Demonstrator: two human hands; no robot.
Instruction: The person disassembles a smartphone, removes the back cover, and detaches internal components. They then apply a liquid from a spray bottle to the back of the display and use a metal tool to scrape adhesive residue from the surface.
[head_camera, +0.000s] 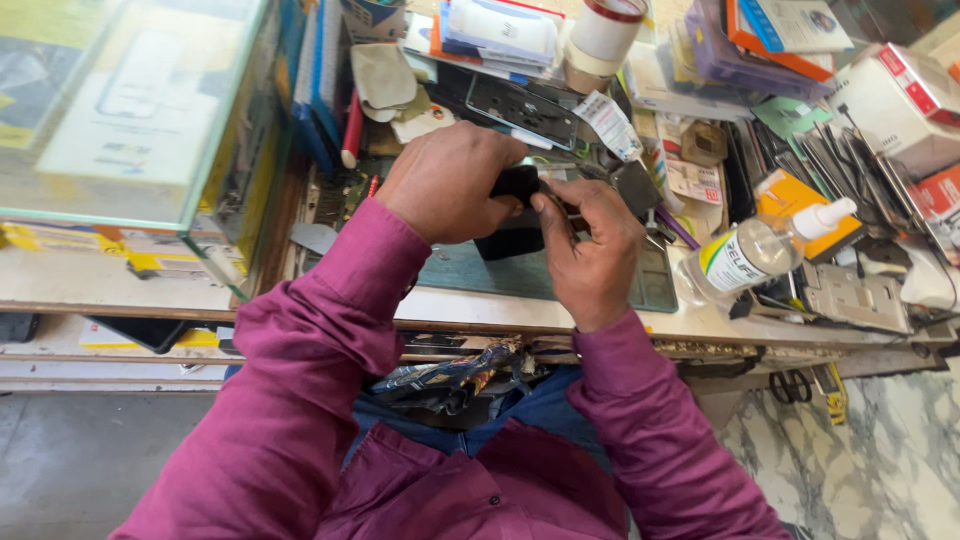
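My left hand (450, 180) is curled around a small black device (517, 182), held just above a dark green work mat (655, 285) on the workbench. My right hand (592, 250) meets it from the right, thumb and fingers pressed against the device's edge; I cannot tell whether a thin tool is pinched in them. A second black block (510, 240) sits under the hands on the mat. Both arms wear magenta sleeves.
A clear liquid bottle with a white nozzle (750, 250) lies right of the mat. Tweezers and thin tools (840, 160) lie at the right. A tape roll (600, 35), boxes and packets crowd the back. A glass display case (130, 110) stands at the left.
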